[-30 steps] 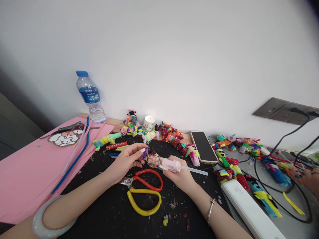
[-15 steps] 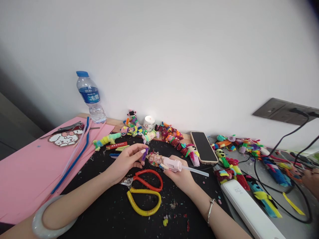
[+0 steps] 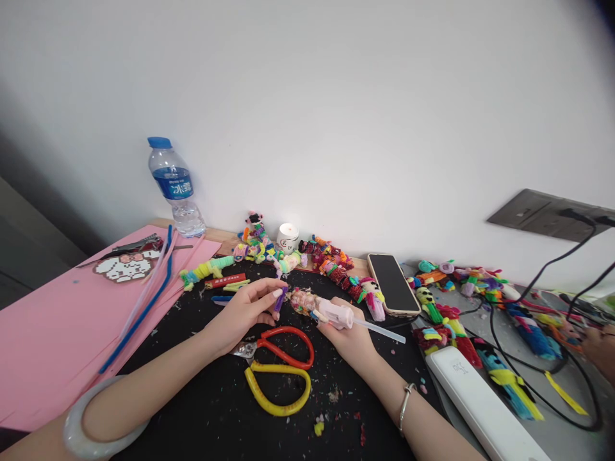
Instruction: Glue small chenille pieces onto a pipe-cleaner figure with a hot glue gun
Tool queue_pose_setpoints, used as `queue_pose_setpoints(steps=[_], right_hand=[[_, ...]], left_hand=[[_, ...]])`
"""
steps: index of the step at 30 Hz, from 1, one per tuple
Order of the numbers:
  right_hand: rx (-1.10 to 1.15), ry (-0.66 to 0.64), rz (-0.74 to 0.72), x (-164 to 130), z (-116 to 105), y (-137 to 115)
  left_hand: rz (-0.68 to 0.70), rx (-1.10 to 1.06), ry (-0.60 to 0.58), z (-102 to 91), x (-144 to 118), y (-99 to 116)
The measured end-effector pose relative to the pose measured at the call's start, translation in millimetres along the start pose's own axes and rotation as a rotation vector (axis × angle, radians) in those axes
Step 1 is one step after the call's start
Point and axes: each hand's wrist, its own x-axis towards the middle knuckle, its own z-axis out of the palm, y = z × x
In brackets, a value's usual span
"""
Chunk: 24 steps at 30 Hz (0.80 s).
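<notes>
My left hand (image 3: 243, 312) pinches a small purple piece (image 3: 279, 298) between thumb and fingers over the black mat (image 3: 225, 410). My right hand (image 3: 348, 337) grips a pink glue gun (image 3: 336, 314) with a clear glue stick (image 3: 379, 330) poking out of its back. The gun's crusted nozzle (image 3: 302, 299) points left and sits right at the purple piece. Just below both hands lie scissors with one red and one yellow handle (image 3: 278, 368).
A water bottle (image 3: 175, 189) and lit candle (image 3: 287, 238) stand by the wall. Pink sheets (image 3: 52, 333) and blue sticks (image 3: 144, 307) lie left. Colourful pipe-cleaner figures (image 3: 336, 266), a phone (image 3: 393, 283), a white bar (image 3: 480, 403) and black cables (image 3: 542, 384) crowd the right. Another person's hand (image 3: 600, 346) shows at far right.
My right hand has lifted and tilted the glue gun slightly, nozzle up and closer to the purple piece. My left hand has barely moved.
</notes>
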Motion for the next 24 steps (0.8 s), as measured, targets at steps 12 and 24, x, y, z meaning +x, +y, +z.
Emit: queue_pose_setpoints(steps=[12, 24], right_hand=[[-0.029, 0.033, 0.002, -0.2, 0.8, 1.6], [-0.041, 0.054, -0.024, 0.5, 1.3, 2.7]], left_hand=[[-0.007, 0.006, 0.016, -0.1, 0.8, 0.1], [0.009, 0.063, 0.060, -1.1, 3.0, -2.5]])
